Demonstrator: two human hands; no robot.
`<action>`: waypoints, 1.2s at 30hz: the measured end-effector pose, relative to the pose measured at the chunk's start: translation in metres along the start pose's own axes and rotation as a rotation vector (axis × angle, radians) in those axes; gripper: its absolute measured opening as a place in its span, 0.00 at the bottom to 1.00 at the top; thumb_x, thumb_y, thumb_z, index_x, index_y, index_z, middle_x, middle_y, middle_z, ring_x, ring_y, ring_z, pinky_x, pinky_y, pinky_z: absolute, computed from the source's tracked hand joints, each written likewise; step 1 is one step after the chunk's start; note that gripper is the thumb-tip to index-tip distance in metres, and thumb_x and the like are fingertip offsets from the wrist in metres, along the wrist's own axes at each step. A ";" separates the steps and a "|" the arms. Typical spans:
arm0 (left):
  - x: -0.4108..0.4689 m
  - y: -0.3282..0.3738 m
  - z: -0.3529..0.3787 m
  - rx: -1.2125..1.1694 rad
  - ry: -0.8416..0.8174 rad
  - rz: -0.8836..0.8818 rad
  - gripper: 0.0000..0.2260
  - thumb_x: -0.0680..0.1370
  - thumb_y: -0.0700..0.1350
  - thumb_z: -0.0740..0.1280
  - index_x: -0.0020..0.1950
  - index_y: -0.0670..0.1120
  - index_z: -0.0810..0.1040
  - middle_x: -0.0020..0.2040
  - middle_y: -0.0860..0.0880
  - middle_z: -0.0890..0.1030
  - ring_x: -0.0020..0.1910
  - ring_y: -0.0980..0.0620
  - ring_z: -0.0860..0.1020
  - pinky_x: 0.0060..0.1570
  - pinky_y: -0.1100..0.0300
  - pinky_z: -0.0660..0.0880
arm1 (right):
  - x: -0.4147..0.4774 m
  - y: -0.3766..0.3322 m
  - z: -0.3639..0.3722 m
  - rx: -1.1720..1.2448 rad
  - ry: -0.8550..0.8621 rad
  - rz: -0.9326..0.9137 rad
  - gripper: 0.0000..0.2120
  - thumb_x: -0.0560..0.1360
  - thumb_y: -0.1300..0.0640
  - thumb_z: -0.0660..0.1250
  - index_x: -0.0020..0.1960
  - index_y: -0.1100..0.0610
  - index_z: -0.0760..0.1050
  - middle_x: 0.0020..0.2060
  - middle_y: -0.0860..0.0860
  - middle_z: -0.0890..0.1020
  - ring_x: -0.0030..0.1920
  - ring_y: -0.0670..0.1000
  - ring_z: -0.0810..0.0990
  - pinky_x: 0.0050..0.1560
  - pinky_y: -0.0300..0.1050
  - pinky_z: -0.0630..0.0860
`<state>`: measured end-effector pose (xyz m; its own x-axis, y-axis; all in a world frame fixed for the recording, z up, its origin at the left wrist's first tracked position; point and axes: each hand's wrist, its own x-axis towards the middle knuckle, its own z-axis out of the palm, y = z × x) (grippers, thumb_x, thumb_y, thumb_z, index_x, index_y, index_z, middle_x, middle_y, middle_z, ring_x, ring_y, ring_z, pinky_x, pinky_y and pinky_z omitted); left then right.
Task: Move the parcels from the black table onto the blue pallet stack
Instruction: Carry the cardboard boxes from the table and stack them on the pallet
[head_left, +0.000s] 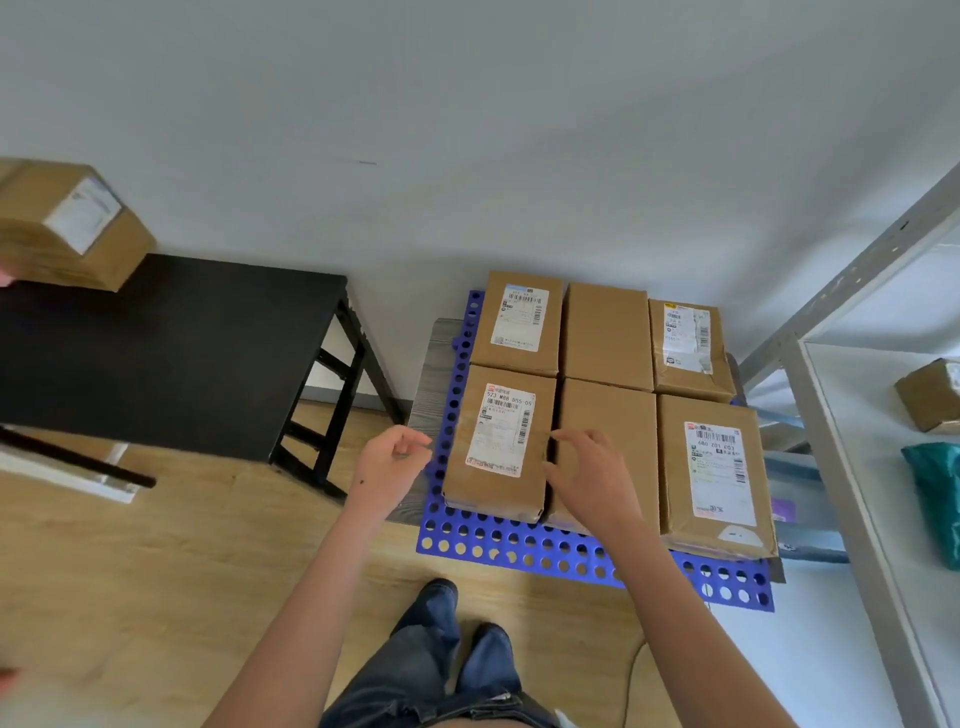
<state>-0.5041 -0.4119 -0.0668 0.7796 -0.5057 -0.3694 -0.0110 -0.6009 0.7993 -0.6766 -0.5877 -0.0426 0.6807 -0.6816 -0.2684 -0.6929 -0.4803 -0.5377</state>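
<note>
Several brown cardboard parcels lie in two rows on the blue perforated pallet stack (524, 545). The front-left parcel (498, 441) carries a white label. My left hand (392, 454) hovers just left of it with loosely curled fingers, holding nothing. My right hand (592, 467) hovers over the front-middle parcel (608, 410), fingers spread and slightly bent, holding nothing. The black table (171, 358) stands to the left. One blurred parcel (67, 223) is above the table's far left corner, with another person's fingertip at the frame edge beside it.
A grey metal shelf (831, 415) stands at the right with a small box (930, 395) and a teal bag (935, 493) on it. White wall behind. Wooden floor (156, 597) in front; my jeans and shoes (457, 639) are below.
</note>
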 end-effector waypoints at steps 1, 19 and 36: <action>-0.004 0.002 -0.004 -0.007 0.017 0.017 0.05 0.75 0.42 0.67 0.46 0.53 0.77 0.48 0.51 0.80 0.52 0.50 0.78 0.55 0.50 0.76 | 0.002 -0.002 0.000 0.010 -0.004 -0.021 0.20 0.77 0.50 0.66 0.68 0.49 0.71 0.65 0.50 0.72 0.62 0.54 0.74 0.56 0.44 0.74; -0.038 -0.009 -0.145 -0.023 0.340 0.136 0.05 0.75 0.41 0.67 0.46 0.50 0.79 0.41 0.55 0.81 0.43 0.56 0.79 0.42 0.68 0.73 | 0.025 -0.139 0.040 0.003 -0.129 -0.356 0.13 0.77 0.56 0.66 0.61 0.50 0.76 0.53 0.46 0.80 0.50 0.42 0.76 0.49 0.32 0.69; -0.038 -0.086 -0.398 0.119 0.458 0.199 0.09 0.76 0.41 0.68 0.55 0.48 0.78 0.48 0.51 0.79 0.42 0.57 0.77 0.45 0.60 0.76 | -0.004 -0.404 0.162 0.076 -0.116 -0.525 0.11 0.78 0.54 0.66 0.60 0.48 0.77 0.53 0.46 0.80 0.53 0.44 0.78 0.55 0.38 0.74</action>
<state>-0.2835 -0.0946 0.0668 0.9493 -0.3103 0.0510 -0.2374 -0.6008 0.7634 -0.3608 -0.3012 0.0461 0.9554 -0.2934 -0.0319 -0.2363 -0.6955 -0.6785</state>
